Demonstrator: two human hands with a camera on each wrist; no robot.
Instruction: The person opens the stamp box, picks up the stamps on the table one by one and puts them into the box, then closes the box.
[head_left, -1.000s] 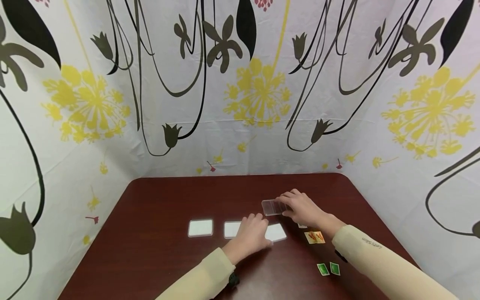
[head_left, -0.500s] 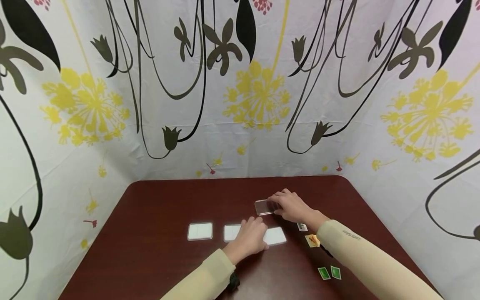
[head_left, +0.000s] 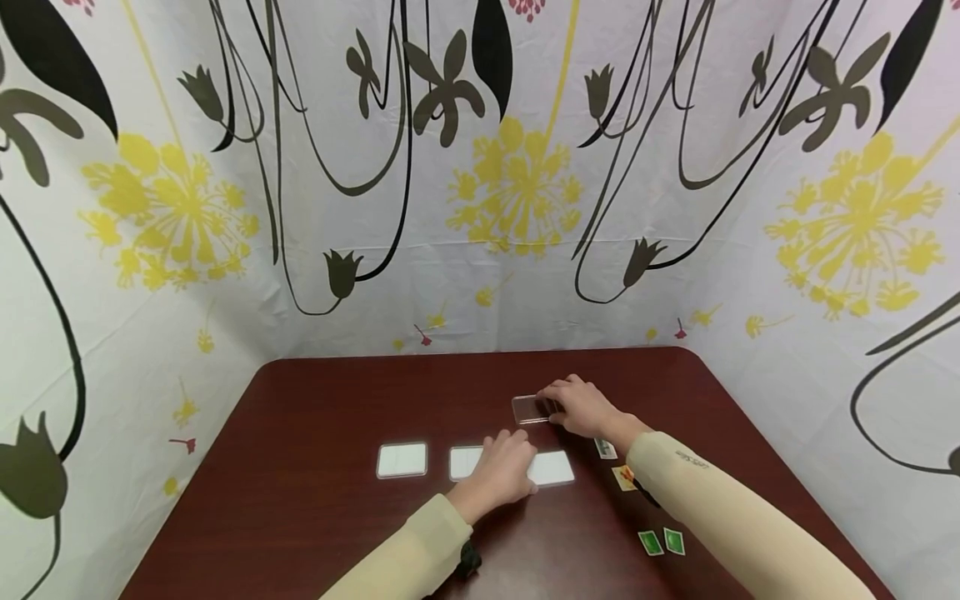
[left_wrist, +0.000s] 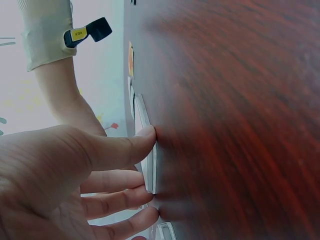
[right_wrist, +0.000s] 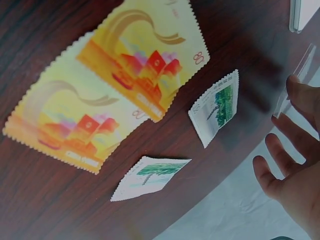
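Note:
My left hand [head_left: 498, 468] grips the left end of a clear case with a white inside [head_left: 551, 468], thumb [left_wrist: 142, 137] on the near edge and fingers on the far side. Just beyond it, my right hand [head_left: 583, 406] pinches a clear plastic lid [head_left: 527, 409] by its right end. The right wrist view shows the lid's edge [right_wrist: 296, 80] between thumb and fingers. To the right lie postage stamps: two overlapping orange ones [right_wrist: 145, 57] and two white ones with green pictures [right_wrist: 216, 109]. In the head view my right sleeve partly covers the orange stamps [head_left: 623, 477].
Two more white-lined cases lie in a row to the left, one at the far left [head_left: 402, 460] and one partly behind my left hand [head_left: 464, 461]. Two green stamps [head_left: 662, 542] lie nearer on the dark red table [head_left: 322, 517]. Patterned cloth [head_left: 495, 308] hangs around the table.
My right hand has shifted a little left with the clear lid, then stayed nearly still. The left hand keeps its grip on the case in the same place.

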